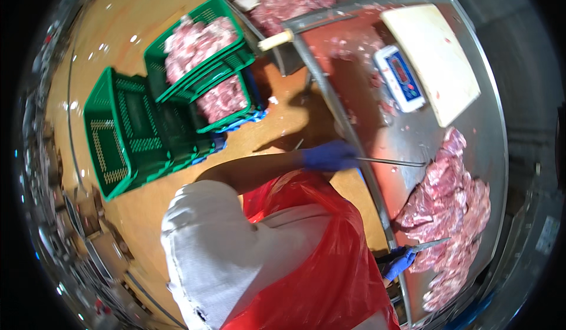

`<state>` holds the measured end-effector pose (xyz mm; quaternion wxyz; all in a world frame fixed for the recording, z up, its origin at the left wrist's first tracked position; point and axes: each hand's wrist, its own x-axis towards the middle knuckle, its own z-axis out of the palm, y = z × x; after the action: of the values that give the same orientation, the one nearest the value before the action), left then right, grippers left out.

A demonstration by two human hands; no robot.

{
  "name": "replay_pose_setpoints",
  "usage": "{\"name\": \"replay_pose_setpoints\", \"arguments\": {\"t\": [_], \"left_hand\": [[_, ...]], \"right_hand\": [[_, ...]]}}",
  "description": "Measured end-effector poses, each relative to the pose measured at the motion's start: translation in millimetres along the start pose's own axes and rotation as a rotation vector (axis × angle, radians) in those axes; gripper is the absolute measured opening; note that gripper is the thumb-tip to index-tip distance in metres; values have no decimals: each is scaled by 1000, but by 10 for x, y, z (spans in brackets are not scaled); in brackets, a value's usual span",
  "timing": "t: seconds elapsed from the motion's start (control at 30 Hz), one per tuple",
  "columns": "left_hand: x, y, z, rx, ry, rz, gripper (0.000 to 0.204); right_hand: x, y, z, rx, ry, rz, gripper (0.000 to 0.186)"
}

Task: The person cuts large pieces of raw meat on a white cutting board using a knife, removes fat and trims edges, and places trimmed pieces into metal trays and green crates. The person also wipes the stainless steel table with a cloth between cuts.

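Observation:
My left hand [333, 156], in a blue glove, is closed around a thin metal rod [389, 162] that reaches over the steel table's edge. Its far end is at the pile of raw meat [448, 206]; I cannot tell whether that end is hooked. My right hand [401, 263], also blue-gloved, grips a knife [430, 244] at the table's near edge. The blade lies over the meat's lower left part. Pink and pale, the meat spreads in large pieces on the metal tabletop.
A digital scale [399, 77] and a white cutting board [433, 61] sit farther up the table [466, 138]. Beyond its far-left edge stands a metal bin [287, 58] of meat. Green crates [138, 135] stand on the floor at left; some hold meat. A cream handle [275, 40] juts near the bin.

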<state>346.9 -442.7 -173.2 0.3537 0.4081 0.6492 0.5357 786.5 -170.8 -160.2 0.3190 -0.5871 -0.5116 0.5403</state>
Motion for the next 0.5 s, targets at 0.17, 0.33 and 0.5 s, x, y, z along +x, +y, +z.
{"name": "replay_pose_setpoints", "arguments": {"t": [0.17, 0.33, 0.5], "left_hand": [[-310, 595, -84, 58, 298, -184, 36], [-1194, -215, -252, 264, 744, -223, 32], [-1306, -1111, -657, 394, 724, -444, 26]], "right_hand": [[210, -175, 263, -42, -166, -72, 14], [-106, -233, 637, -32, -177, -63, 15], [-256, 110, 642, -6, -248, -120, 18]]}}
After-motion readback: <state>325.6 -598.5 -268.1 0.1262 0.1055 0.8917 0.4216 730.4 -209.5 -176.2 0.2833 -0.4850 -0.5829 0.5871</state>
